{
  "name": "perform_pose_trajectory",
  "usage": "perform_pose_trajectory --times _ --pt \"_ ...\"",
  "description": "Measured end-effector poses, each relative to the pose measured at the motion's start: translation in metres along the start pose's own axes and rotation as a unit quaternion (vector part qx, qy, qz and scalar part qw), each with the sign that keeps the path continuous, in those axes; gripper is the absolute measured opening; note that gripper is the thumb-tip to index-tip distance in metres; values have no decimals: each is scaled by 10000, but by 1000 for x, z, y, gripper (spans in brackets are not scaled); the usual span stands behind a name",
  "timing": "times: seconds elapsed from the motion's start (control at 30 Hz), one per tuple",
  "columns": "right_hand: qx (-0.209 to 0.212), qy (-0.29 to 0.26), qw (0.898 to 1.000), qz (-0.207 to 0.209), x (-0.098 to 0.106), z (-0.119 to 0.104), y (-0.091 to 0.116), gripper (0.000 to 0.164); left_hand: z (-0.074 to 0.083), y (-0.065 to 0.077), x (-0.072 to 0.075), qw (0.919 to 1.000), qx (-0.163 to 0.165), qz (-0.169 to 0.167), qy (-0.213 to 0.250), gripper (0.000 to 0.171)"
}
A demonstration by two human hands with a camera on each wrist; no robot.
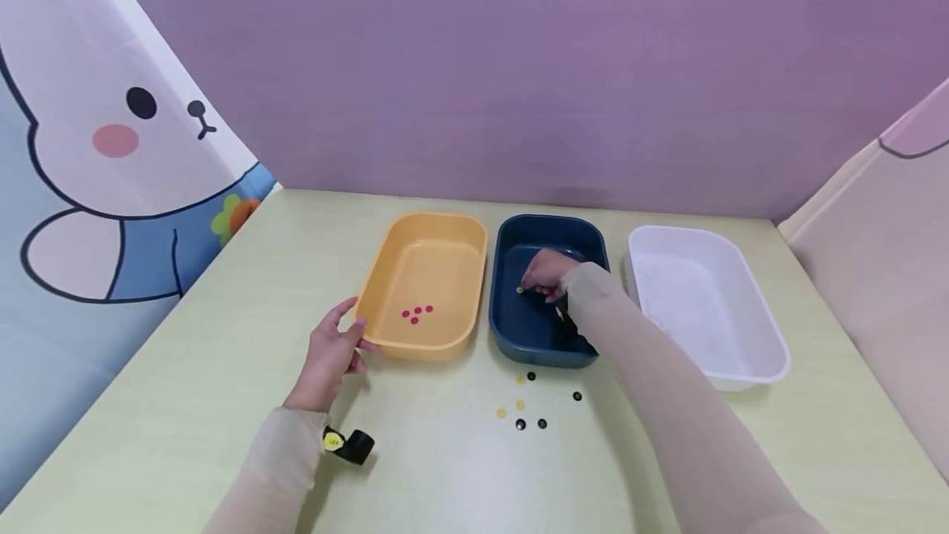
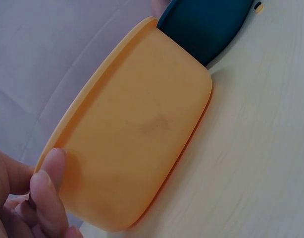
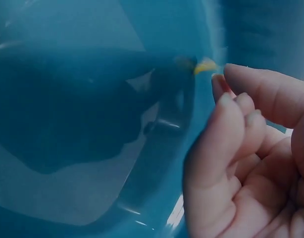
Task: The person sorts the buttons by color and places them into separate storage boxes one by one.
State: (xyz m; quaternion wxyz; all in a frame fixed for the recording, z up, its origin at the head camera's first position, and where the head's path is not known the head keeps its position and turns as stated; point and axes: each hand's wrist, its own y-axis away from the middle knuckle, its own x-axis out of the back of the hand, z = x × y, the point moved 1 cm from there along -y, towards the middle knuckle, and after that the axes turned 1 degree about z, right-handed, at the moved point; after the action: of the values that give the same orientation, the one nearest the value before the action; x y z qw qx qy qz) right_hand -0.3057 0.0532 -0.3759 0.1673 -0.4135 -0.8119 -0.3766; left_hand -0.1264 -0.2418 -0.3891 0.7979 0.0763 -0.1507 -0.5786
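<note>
My left hand (image 1: 336,353) holds the near-left corner of the orange tray (image 1: 421,348), its thumb over the rim. In the left wrist view, fingers (image 2: 48,198) wrap that rim. Several small red buttons (image 1: 418,311) lie inside the tray. My right hand (image 1: 549,272) reaches down into the dark blue tray (image 1: 547,358), fingers curled. At its thumb and index fingertips is a small yellow button (image 3: 205,66), blurred in the right wrist view, low over the tray. The hand and sleeve hide part of the blue tray.
In front of the blue tray lie several loose buttons: black ones (image 1: 542,423) and yellow ones (image 1: 501,413). A white tray (image 1: 741,377) stands to the right, partly behind the right sleeve. A purple backdrop (image 1: 474,72) rises behind the table.
</note>
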Motion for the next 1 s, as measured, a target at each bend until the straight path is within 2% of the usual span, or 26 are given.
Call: perform_pose_trajectory --times 0.1,0.3,0.43,0.57,0.77,1.0 --pt "182 58 9998 60 2 -5 8 14 0 1 0 10000 2 -43 -18 54" --pt "825 388 9958 89 3 -32 34 17 -1 3 2 9999 -17 -96 -27 56" --pt "983 535 9937 45 -1 -43 51 16 -2 3 2 9999 1 -103 7 56" --pt "1119 658 9915 -32 -10 -45 65 13 -5 3 3 9999 55 -141 22 56" --pt "1556 790 9843 -278 -31 -43 91 8 -4 -1 4 9999 44 -159 -24 57" --pt "2254 852 9656 -972 -61 -28 125 13 -1 -7 3 9998 52 -192 -48 57"
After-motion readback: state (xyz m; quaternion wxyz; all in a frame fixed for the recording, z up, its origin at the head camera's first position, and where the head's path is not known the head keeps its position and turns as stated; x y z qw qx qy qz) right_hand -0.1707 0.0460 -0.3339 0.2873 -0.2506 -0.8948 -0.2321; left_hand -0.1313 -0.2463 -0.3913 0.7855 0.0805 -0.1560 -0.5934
